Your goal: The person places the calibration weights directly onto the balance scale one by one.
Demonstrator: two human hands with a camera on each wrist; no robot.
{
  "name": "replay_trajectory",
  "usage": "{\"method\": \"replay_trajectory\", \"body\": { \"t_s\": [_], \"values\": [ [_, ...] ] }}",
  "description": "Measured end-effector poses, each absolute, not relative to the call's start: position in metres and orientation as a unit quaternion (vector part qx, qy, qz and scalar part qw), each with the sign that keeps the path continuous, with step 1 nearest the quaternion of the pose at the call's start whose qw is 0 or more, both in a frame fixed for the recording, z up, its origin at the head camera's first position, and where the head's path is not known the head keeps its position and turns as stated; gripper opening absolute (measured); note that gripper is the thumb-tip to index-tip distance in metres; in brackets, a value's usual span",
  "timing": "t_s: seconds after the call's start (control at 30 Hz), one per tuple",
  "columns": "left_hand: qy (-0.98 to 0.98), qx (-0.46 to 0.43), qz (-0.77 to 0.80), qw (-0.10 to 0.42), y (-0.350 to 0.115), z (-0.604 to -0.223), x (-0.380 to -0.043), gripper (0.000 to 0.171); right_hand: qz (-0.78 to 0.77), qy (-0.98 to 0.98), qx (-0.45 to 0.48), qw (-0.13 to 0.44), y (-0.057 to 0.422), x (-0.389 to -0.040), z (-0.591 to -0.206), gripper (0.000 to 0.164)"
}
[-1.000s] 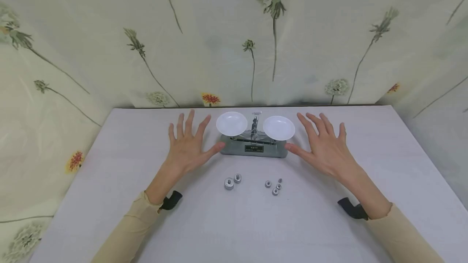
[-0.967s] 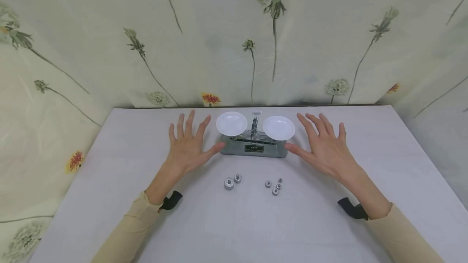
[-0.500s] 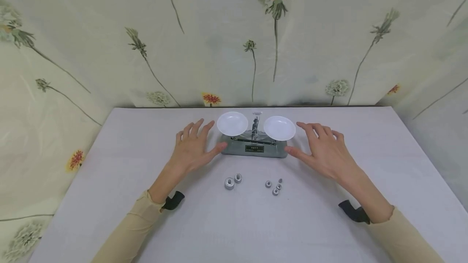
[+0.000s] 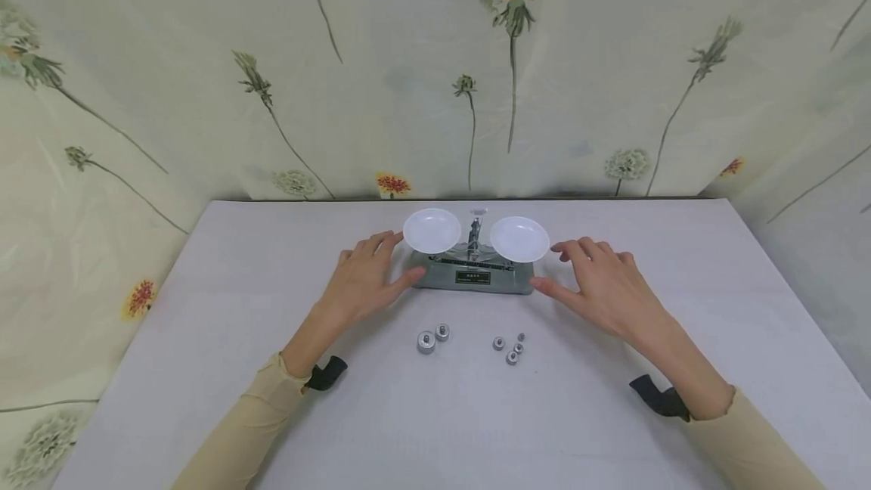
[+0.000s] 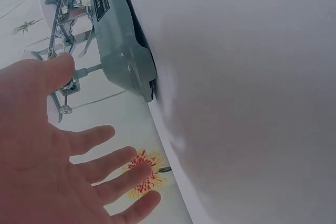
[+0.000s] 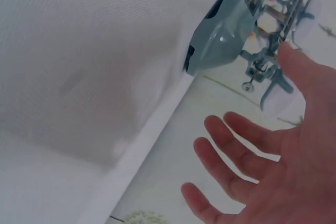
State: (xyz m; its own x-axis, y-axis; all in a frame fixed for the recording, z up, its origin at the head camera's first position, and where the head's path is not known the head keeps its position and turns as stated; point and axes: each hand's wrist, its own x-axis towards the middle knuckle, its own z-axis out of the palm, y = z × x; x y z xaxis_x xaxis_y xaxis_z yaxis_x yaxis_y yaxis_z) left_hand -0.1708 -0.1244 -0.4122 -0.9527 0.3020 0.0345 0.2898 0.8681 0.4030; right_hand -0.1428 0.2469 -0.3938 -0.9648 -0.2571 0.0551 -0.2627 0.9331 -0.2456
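A grey-green balance scale (image 4: 442,278) with two white pans stands near the back of the table, a dark label on its front. My left hand (image 4: 361,278) is at its left end, thumb overlapping the base and index fingertip right by the left pan (image 4: 432,231). At the other end is my right hand (image 4: 609,286), its thumb by the base's corner and its fingers just beside the right pan (image 4: 519,239). In both wrist views the fingers are spread and relaxed, with nothing held; the scale's base (image 5: 118,40) shows beyond the left thumb.
In front of the scale lie two larger metal weights, one of them a squat cylinder (image 4: 426,342), and to their right several smaller weights (image 4: 512,358). A white cloth covers the table (image 4: 435,422). Behind it hangs a curtain (image 4: 401,82) printed with dandelions.
Both hands have lowered and their fingers have bent a little. The left hand has moved right, closer to the scale. Scale and weights have stayed in place.
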Motion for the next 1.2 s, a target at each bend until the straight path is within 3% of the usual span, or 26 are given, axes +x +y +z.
{"method": "replay_trajectory", "body": {
  "t_s": [0.47,1.2],
  "values": [
    [0.957,0.156,0.243,0.020,-0.118,-0.414,-0.173,0.070,0.128,-0.979,0.159,-0.024,0.243,-0.139,-0.390,0.046],
    [0.929,0.193,0.310,0.059,-0.112,-0.416,-0.183,0.046,0.130,-0.972,0.191,-0.036,0.235,-0.132,-0.390,0.034]
  ]
}}
